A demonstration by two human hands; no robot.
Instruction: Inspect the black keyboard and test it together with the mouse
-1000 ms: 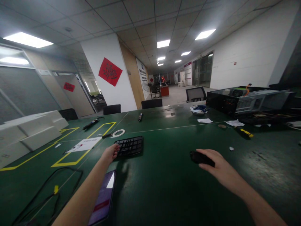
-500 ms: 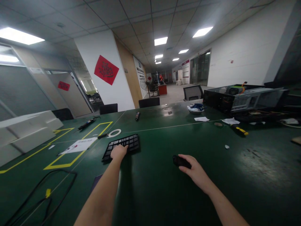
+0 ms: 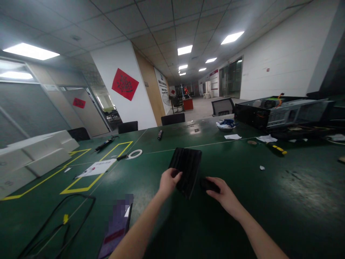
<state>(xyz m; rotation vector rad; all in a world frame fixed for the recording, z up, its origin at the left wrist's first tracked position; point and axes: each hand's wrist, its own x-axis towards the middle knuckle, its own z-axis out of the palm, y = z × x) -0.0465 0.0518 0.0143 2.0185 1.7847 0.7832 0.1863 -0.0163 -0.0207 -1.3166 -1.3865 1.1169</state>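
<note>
My left hand (image 3: 170,180) pinches the near left edge of a black gridded panel (image 3: 187,167), thumb on top, and holds it tilted above the table. Its surface is dark, with faint ridges or rows. To the right, my right hand (image 3: 222,192) is closed around a small black rounded object (image 3: 209,185), low over or resting on the green table (image 3: 215,230). Just what that object is I cannot make out, since the fingers cover part of it. The panel's right edge is close to the object.
A purple item (image 3: 114,230), partly blurred, lies left of my forearm, near a black cable (image 3: 91,207). A white tape ring (image 3: 134,154) and a printed sheet (image 3: 98,168) lie farther left. An opened computer case (image 3: 285,113) and a yellow-black tool (image 3: 279,149) sit right.
My left hand has lifted the gridded panel from the table's left part and carried it right, tilting it beside my right hand. The right hand stays almost in place.
</note>
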